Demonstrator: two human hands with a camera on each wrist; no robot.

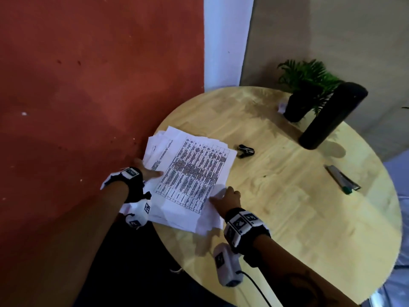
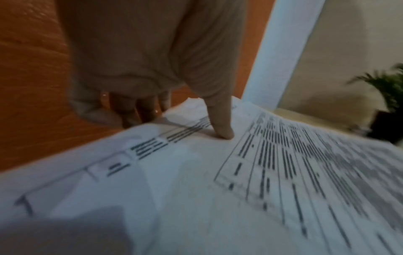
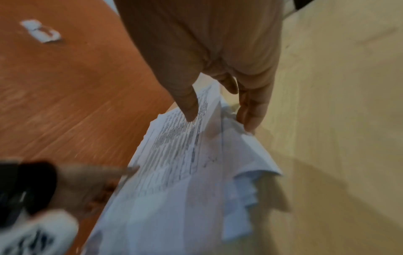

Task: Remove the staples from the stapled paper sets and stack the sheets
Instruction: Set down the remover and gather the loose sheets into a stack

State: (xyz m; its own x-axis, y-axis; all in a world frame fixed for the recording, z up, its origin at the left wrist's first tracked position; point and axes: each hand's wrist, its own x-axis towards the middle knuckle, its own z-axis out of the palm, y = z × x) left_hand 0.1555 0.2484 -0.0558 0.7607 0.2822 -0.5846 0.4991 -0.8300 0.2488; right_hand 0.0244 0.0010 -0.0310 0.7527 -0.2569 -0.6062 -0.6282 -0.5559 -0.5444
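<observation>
Two hands frame one ragged pile of printed sheets (image 1: pixel 190 173) at the table's left edge. The left hand (image 1: pixel 148 171) lies at the pile's outer, left side: in its wrist view the thumb (image 2: pixel 220 120) presses straight down on the top page while the other fingers reach past the paper's edge toward the red floor, so it reads as fairly wide and flat, pressing rather than pinching. The right hand (image 1: pixel 228 196) sits at the pile's near right corner, thumb on top and fingers curled under the loose lower sheets, holding that corner lightly.

The pile lies between the hands, its long axis running away from the person and slanting toward the table's middle. Its edges are fanned and uneven, so squaring it up looks like the step in hand, each hand pushing inward from its own side. The right hand is the nearer one to the staple remover (image 1: pixel 245 149), which rests just beyond the pile's far right corner.

Writing: the top page carries a dense ruled grid of dark text, too blurred to read. The wrist bands show black-and-white square markers, no legible words.
</observation>
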